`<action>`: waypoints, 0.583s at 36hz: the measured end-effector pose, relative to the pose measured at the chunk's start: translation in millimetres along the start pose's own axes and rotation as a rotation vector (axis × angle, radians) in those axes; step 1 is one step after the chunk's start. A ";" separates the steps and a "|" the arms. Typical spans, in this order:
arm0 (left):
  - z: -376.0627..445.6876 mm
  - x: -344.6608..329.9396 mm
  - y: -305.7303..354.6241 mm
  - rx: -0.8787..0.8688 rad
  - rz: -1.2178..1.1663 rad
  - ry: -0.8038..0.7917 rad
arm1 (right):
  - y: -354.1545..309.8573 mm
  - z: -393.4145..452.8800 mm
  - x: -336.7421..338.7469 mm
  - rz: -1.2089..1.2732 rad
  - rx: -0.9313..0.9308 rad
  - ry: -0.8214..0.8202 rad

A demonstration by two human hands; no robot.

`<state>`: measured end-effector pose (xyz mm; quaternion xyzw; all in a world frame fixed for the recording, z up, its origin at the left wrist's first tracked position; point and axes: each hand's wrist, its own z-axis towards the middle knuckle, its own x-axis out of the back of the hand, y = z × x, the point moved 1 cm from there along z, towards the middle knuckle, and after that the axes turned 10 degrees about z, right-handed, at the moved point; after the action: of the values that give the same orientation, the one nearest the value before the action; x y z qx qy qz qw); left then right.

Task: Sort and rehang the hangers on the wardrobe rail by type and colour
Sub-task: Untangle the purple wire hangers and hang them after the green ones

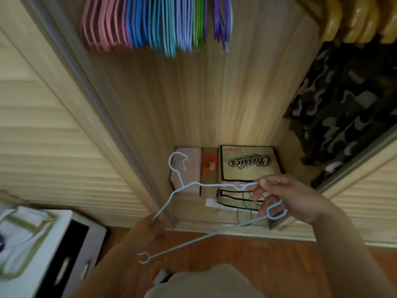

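Observation:
I hold a light blue wire hanger (217,185) low in front of the open wardrobe, its hook pointing up and left. My left hand (150,227) pinches one shoulder end. My right hand (285,198) pinches the other shoulder, and the hanger's bottom bar runs down-left from it. At the top hang pink hangers (101,24), blue hangers (154,24), green hangers (198,22) and purple hangers (222,20), grouped by colour. Wooden hangers (361,22) hang at the top right. The rail itself is out of view.
On the wardrobe floor stand a pink box (187,168), a brown box (209,168) and a "Classics" box (249,166). Camouflage clothing (343,100) hangs at the right. A louvred door (43,117) stands left, a white and black cabinet (60,250) bottom left.

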<state>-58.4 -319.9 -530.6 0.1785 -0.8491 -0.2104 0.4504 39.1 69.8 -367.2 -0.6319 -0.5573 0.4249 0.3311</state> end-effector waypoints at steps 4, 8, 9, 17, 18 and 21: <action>-14.8 10.8 13.7 0.031 -0.044 -0.116 | 16.8 18.2 2.2 -0.028 -0.049 0.271; -31.5 20.8 37.0 0.167 -0.060 -0.334 | 28.3 31.9 5.1 -0.407 -0.030 0.670; -31.9 21.1 41.1 0.182 -0.094 -0.366 | 27.2 31.6 2.7 -0.424 -0.010 0.688; -33.9 5.9 111.5 0.132 -0.591 -0.433 | 23.6 28.8 -41.6 -0.257 -0.118 0.285; -34.9 4.2 123.3 0.128 -0.662 -0.437 | 25.3 28.8 -49.2 -0.249 -0.130 0.223; -39.4 -5.4 158.9 0.085 -0.834 -0.439 | 26.0 23.4 -79.0 -0.150 -0.166 0.057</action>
<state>-40.5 -190.3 -432.1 0.4740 -0.7880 -0.3711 0.1293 27.4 -13.5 -387.0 -0.6257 -0.6265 0.3331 0.3241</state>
